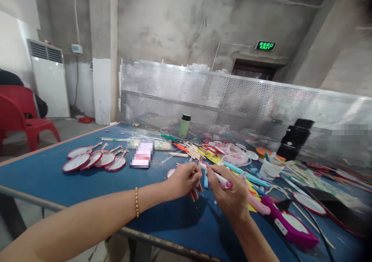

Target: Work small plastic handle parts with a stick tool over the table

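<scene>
Counting from between the left hand (181, 180) and right hand (232, 192), I find open room at 6 o'clock, on bare blue table (197, 223). I can slip out at 9 o'clock too, under the round fans (76, 162). A phone (142, 153) blocks 10 o'clock. Sticks (192, 149) and a tall green bottle (184, 128) block 11, a metal screen (247, 99) walls off 12, a white cup (267, 171) stands at 3, and a big purple thing (302, 237) fills 4.

Craft workshop: bare concrete wall (162, 25), exit sign (265, 46), blue worktable (43, 180) strewn with sticks (192, 150).
</scene>
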`<state>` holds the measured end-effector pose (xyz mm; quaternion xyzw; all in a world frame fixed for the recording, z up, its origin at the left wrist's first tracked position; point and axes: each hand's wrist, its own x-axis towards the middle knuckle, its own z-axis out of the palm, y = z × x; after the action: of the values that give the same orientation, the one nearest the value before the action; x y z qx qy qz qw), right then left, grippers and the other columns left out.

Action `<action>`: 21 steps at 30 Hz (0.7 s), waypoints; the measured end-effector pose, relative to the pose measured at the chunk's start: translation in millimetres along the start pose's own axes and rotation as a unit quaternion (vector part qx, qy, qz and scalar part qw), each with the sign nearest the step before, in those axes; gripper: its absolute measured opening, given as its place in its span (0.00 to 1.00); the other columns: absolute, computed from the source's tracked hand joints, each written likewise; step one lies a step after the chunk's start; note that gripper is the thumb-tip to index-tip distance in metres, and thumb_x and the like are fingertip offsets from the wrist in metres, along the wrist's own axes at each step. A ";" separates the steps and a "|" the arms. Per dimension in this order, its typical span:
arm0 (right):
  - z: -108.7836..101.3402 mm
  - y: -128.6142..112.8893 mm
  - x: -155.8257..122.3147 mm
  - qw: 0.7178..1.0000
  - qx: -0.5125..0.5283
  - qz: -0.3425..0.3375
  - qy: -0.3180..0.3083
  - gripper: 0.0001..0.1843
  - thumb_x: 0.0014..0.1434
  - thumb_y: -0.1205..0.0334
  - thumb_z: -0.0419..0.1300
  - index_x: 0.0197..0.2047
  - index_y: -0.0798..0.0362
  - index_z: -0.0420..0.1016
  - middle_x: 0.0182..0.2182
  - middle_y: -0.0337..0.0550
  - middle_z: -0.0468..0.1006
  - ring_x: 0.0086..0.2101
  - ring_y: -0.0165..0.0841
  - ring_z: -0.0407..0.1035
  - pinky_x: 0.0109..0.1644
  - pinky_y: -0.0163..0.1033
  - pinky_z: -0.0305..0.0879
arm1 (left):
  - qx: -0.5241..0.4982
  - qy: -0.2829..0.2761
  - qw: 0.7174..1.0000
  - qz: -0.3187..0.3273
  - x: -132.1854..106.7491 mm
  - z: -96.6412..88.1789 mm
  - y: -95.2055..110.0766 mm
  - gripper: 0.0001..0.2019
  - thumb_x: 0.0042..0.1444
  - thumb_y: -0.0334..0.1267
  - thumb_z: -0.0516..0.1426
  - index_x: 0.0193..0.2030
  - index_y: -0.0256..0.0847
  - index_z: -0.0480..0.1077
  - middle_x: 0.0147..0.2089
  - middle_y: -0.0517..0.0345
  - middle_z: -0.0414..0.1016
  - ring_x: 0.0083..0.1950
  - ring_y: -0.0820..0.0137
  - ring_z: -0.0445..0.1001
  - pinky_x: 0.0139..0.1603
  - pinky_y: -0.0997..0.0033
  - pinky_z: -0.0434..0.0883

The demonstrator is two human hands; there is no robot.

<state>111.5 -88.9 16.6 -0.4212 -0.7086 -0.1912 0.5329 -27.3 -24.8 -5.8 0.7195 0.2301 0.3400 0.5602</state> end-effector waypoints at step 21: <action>-0.1 -0.3 -0.8 1.000 -0.014 -0.006 0.008 0.06 0.60 0.66 0.58 0.34 0.53 0.77 0.26 0.39 0.79 0.26 0.29 0.73 0.32 0.33 0.68 | -0.014 -0.004 1.000 0.002 -0.3 -1.1 1.9 0.12 0.59 0.46 0.52 0.33 0.41 0.57 0.23 0.62 0.70 0.17 0.74 0.70 0.16 0.76 0.68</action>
<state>111.4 -89.5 16.0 -0.4226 -0.7042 -0.2075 0.5315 -28.5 -24.8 -3.9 0.7137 0.2216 0.3414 0.5701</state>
